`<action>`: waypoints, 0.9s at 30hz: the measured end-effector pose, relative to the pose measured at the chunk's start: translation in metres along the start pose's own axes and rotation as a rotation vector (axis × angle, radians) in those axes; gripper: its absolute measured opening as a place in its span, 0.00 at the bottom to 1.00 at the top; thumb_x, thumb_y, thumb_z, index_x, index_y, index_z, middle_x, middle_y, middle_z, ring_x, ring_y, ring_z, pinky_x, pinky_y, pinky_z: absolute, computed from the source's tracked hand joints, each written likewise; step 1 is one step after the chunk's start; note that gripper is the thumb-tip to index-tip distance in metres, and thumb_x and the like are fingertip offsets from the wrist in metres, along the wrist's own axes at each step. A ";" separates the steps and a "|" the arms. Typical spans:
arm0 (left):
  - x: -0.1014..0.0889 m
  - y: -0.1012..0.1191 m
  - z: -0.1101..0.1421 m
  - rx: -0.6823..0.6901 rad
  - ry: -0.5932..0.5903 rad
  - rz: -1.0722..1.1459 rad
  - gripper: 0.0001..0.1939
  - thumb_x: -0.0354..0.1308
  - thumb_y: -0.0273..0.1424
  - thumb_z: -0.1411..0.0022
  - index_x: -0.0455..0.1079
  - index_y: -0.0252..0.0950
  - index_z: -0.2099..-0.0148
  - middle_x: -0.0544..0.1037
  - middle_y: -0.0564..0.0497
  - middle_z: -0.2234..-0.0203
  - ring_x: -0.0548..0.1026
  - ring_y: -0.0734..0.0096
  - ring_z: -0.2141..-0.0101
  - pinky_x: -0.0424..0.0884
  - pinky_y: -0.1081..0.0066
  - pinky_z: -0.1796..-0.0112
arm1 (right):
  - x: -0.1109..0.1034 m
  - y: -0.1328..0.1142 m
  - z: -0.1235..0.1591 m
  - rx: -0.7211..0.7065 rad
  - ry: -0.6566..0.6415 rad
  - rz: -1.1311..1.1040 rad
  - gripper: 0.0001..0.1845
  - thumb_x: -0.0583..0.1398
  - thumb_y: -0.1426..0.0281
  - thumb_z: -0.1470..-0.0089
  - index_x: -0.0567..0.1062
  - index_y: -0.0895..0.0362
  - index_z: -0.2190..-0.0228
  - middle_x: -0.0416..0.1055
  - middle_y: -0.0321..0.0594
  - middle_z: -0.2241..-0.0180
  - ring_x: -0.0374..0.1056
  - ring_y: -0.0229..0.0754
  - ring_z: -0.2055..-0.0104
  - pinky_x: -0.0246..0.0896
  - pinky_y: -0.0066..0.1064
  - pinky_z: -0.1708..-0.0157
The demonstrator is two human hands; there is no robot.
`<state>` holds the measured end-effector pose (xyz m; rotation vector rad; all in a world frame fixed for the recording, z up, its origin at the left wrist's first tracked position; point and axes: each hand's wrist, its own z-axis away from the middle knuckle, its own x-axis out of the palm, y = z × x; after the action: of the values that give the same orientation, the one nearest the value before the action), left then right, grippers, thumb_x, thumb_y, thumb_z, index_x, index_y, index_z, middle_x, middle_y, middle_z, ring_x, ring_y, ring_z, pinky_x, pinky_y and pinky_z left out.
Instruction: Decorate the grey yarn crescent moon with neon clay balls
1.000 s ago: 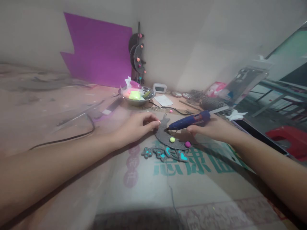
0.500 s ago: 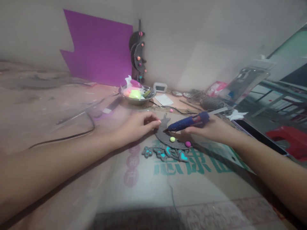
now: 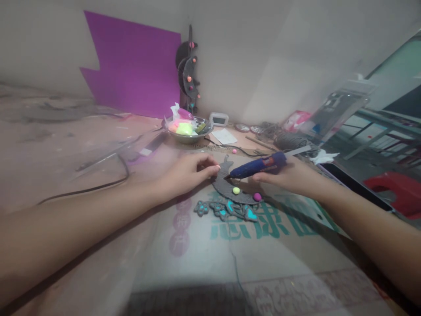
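A grey yarn-wrapped crescent moon (image 3: 222, 179) lies flat on a printed cardboard sheet (image 3: 204, 267). My left hand (image 3: 194, 172) has its thumb and fingers closed at the moon's upper left edge. At those fingertips is a small pale pink spot, whether a ball or a nail I cannot tell. In my right hand (image 3: 289, 175) is a blue hot glue gun (image 3: 258, 166), its nozzle tip at the moon's surface. A yellow ball (image 3: 236, 191) and a magenta ball (image 3: 257, 197) sit on the moon's lower part. Below lie several grey ornaments (image 3: 219, 210) with turquoise centres.
Behind stand a clear bowl (image 3: 190, 138) of coloured material, a small white digital clock (image 3: 219, 119) and a white paper (image 3: 224, 136). Grey yarn (image 3: 292, 141) lies at the back right. A purple board (image 3: 138, 70) and a hanging moon ornament (image 3: 189, 77) are at the wall. A black cord (image 3: 98, 189) crosses left.
The view has shifted very slightly. Both hands, the glue gun and the moon hold practically the same positions.
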<state>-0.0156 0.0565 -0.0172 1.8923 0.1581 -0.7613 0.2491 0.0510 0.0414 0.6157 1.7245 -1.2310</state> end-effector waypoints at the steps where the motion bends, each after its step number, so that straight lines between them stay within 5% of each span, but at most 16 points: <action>1: 0.000 0.000 0.000 -0.001 0.000 0.000 0.13 0.55 0.40 0.35 0.75 0.37 0.59 0.81 0.50 0.64 0.78 0.65 0.62 0.71 0.69 0.61 | -0.001 0.000 0.000 0.004 -0.003 0.010 0.13 0.67 0.57 0.55 0.81 0.50 0.68 0.79 0.36 0.71 0.74 0.49 0.66 0.70 0.37 0.68; 10: -0.001 0.002 0.001 -0.006 -0.014 -0.003 0.13 0.54 0.40 0.34 0.75 0.37 0.59 0.81 0.51 0.65 0.77 0.66 0.63 0.70 0.69 0.61 | 0.007 0.004 -0.002 -0.162 0.068 -0.055 0.20 0.67 0.59 0.53 0.80 0.51 0.57 0.79 0.38 0.54 0.74 0.51 0.51 0.70 0.40 0.49; 17: -0.002 0.001 0.001 -0.004 -0.011 0.001 0.13 0.55 0.40 0.35 0.75 0.37 0.59 0.81 0.52 0.64 0.77 0.67 0.62 0.69 0.69 0.60 | 0.006 0.007 -0.003 -0.146 0.073 -0.026 0.21 0.66 0.60 0.52 0.80 0.51 0.55 0.80 0.38 0.58 0.74 0.52 0.51 0.71 0.40 0.52; 23: -0.002 0.001 0.001 -0.004 -0.016 -0.005 0.12 0.55 0.39 0.34 0.75 0.37 0.59 0.81 0.52 0.64 0.77 0.67 0.62 0.69 0.69 0.60 | 0.000 0.004 -0.001 -0.072 0.013 0.010 0.12 0.66 0.58 0.53 0.82 0.51 0.67 0.80 0.36 0.71 0.76 0.48 0.68 0.73 0.37 0.69; 27: -0.001 0.002 0.001 -0.018 -0.010 -0.017 0.13 0.55 0.40 0.34 0.75 0.37 0.59 0.81 0.52 0.64 0.77 0.66 0.62 0.70 0.68 0.60 | 0.004 0.004 -0.002 -0.156 0.056 -0.033 0.21 0.67 0.58 0.53 0.81 0.50 0.56 0.81 0.39 0.60 0.76 0.52 0.56 0.72 0.43 0.54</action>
<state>-0.0157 0.0548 -0.0150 1.8721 0.1750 -0.7784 0.2492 0.0537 0.0360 0.5356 1.8640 -1.0980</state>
